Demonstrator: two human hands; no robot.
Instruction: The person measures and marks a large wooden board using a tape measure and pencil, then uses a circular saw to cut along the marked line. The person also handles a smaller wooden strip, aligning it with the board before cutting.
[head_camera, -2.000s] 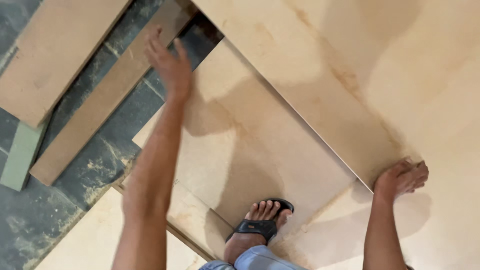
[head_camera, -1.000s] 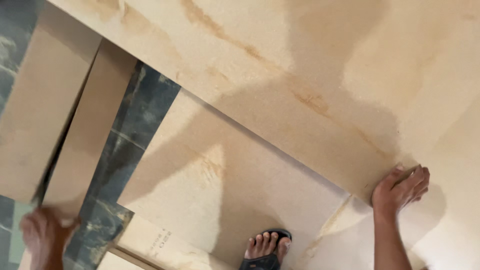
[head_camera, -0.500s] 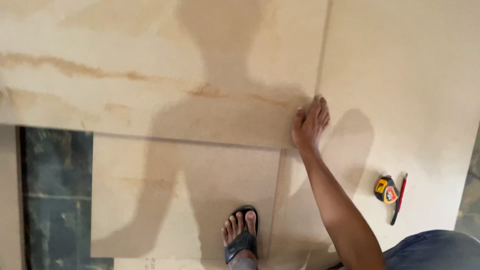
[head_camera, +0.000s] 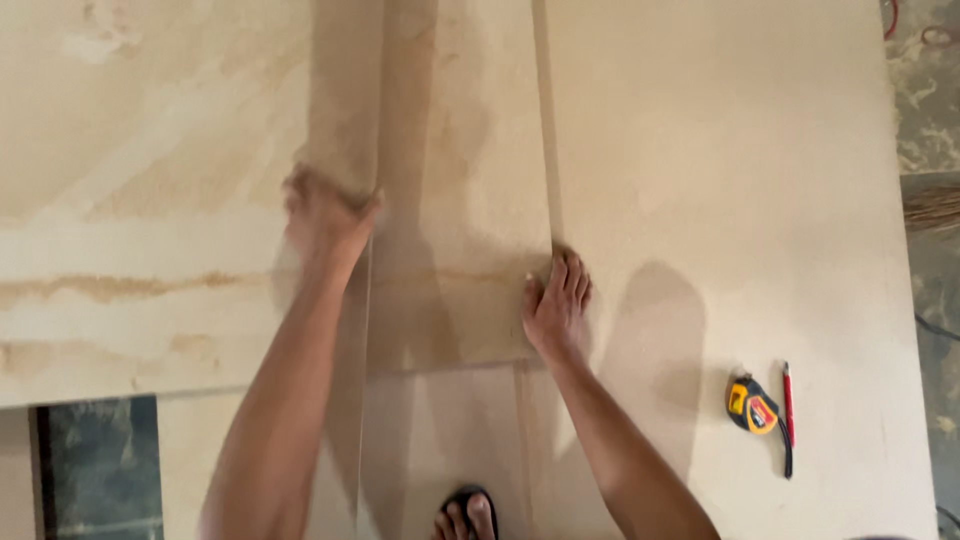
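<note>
Warm daylight, soft shadows on plywood (head_camera: 700, 150), slight motion blur.

Left plywood sheet (head_camera: 150, 200): pale tan, brown streaks, darker grain band. Right sheet (head_camera: 720, 180): even light beige, no pattern. Strip (head_camera: 460, 180) between hands: beige, faint brown stain. Tape measure (head_camera: 752, 405): yellow and black, red patch. Pencil (head_camera: 787, 395): red. Floor (head_camera: 100, 465): dark grey-green, mottled. Sandal (head_camera: 465, 498): black.
</note>
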